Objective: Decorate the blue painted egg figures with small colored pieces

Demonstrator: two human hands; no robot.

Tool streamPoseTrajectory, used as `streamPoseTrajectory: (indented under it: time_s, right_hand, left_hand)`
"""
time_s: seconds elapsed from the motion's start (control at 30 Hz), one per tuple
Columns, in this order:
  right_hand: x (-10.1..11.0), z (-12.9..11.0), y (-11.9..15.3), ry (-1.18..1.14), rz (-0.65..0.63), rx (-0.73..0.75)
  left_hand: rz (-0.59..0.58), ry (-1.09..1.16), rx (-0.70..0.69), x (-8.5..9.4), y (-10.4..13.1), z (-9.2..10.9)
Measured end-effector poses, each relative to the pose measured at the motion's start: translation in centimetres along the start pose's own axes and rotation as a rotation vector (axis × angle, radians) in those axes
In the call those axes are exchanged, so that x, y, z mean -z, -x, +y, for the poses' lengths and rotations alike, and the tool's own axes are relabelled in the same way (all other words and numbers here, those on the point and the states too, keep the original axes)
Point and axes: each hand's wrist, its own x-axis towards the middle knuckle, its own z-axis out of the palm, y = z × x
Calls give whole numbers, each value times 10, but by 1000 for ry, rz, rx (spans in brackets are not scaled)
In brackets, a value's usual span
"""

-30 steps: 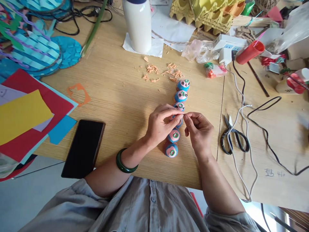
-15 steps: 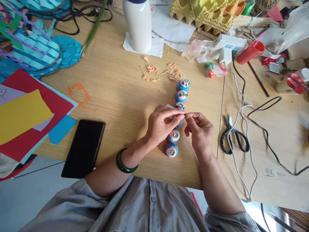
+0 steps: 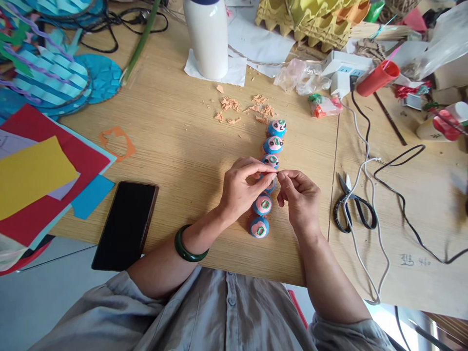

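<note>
A row of small blue balls with pink tops and green rings [image 3: 262, 204] runs up the wooden table [image 3: 175, 141]. The far ones, such as the ball at the top end [image 3: 277, 127], also carry dark spots. Above the middle of the row, my left hand [image 3: 241, 187] pinches with thumb and forefinger, partly hiding one ball. My right hand [image 3: 300, 197] is closed in a pinch just to its right, and the fingertips of both hands meet. Between them shows a tiny dark bit, too small to name.
Black-handled scissors [image 3: 354, 204] lie at right under a white cable [image 3: 380, 234]. A phone [image 3: 125, 224] and coloured paper [image 3: 32, 175] lie at left. Behind stand a white bottle [image 3: 208, 39] and yellow egg trays [image 3: 310, 22]. Orange shavings [image 3: 261, 107] are scattered beyond the row.
The whole view has shifted very slightly. Both hands keep their fingertips together over the row, with hardly any other visible movement.
</note>
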Motion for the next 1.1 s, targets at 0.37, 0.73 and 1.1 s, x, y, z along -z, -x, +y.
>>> streamPoseTrajectory:
  time_s: [0.37, 0.73, 1.1]
  right_hand:
    - [2, -1, 0, 56, 41, 56]
    - [0, 0, -2, 88, 29, 62]
    - [-5, 15, -12, 112, 121, 86]
  left_hand:
    - [5, 78, 111, -2, 1, -3]
    - [-50, 70, 133, -2, 2, -4]
    - [82, 27, 172, -1, -1, -13]
